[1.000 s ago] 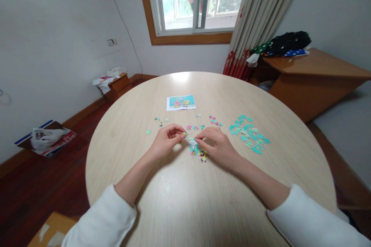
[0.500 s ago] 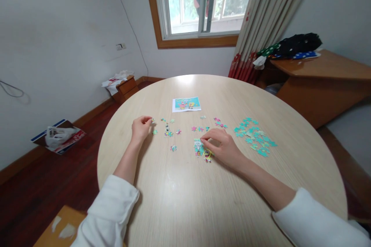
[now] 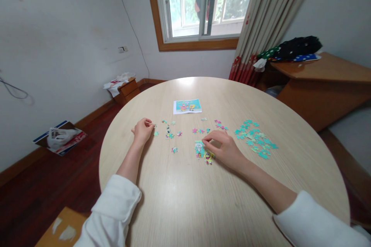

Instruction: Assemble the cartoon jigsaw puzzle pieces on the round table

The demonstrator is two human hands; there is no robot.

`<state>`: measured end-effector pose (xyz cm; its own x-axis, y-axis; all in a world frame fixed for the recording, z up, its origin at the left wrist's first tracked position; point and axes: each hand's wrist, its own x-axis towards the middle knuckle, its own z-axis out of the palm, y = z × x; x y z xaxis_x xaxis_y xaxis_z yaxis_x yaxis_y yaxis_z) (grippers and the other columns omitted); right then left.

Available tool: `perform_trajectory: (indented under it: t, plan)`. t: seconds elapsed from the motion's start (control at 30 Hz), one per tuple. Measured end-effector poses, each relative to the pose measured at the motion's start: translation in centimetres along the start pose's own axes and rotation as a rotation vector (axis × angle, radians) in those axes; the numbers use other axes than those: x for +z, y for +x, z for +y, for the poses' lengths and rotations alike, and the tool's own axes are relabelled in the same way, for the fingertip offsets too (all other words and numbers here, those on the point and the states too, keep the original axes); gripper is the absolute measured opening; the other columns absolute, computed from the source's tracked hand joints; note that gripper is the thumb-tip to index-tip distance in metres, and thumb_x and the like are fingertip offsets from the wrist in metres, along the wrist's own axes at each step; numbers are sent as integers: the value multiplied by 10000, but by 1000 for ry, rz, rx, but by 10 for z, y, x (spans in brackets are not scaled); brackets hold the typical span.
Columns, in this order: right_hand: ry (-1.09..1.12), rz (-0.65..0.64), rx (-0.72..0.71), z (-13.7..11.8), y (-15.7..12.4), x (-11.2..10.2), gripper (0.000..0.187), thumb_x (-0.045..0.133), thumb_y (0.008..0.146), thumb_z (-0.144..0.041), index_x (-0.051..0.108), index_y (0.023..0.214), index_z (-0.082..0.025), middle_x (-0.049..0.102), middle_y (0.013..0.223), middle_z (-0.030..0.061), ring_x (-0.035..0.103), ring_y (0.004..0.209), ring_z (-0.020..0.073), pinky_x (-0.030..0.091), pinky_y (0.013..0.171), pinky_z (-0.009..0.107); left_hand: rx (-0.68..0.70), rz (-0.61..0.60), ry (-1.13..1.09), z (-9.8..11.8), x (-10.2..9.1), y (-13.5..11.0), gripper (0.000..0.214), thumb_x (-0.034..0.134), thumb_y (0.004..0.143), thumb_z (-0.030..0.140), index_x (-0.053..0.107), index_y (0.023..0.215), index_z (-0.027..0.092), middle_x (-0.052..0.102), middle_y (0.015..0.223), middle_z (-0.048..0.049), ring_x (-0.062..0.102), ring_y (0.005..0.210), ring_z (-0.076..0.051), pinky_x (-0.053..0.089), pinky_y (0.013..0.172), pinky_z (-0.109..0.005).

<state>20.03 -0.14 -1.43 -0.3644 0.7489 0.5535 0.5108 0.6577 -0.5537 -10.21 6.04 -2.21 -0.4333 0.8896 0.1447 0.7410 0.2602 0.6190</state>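
**Head view: left hand out at the loose pieces, right hand on the joined cluster**

Change over the last second: both hands were together at the middle of the table, fingertips nearly meeting just above the joined cluster. The left hand has since swung out to the left, well apart from the right. It had got there half a second ago and has barely shifted since. The right hand has stayed put.

Left hand: fingers curled in, tips just beside a small piece at the left end of the scatter. Touching or gripping it? Too small, cannot tell.

Right hand: thumb and forefinger pinched together at the cluster's upper right edge, touching it, other fingers bent, heel of the hand on the table. Anything held between the tips is not visible.

So the joining work is one-handed now: only the right hand is on the cluster, and the left is among the loose pieces, which lie between the hands.

Around: pink pieces just above the cluster, a teal pile right of the right hand, and a reference picture further up the table.
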Motion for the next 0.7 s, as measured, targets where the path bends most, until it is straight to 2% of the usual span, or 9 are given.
perform_trajectory:
  t: [0.33, 0.5, 0.7]
  plan:
    - [8, -7, 7, 1, 0, 0, 130, 563, 839, -172, 630, 730, -194, 695, 735, 22, 624, 710, 163, 426, 753, 344, 109, 1, 87, 4, -2, -4, 60, 570, 757, 223, 575, 813, 202, 721, 828, -40, 644, 894, -253, 290, 871, -407]
    - [9, 1, 13, 1, 0, 0, 134, 559, 841, -176, 630, 729, -195, 698, 734, 25, 624, 709, 162, 431, 759, 345, 121, 19, 124, 2, -1, -3, 67, 597, 740, 226, 585, 797, 192, 714, 882, -62, 621, 938, -275, 299, 866, -425]
    - [3, -6, 24, 3, 0, 0, 133, 561, 838, -171, 630, 727, -192, 698, 737, 21, 622, 716, 158, 427, 764, 339, 201, 27, 111, 6, 1, -5, 71, 555, 758, 194, 624, 756, 173, 686, 887, -52, 616, 866, -234, 331, 865, -417]
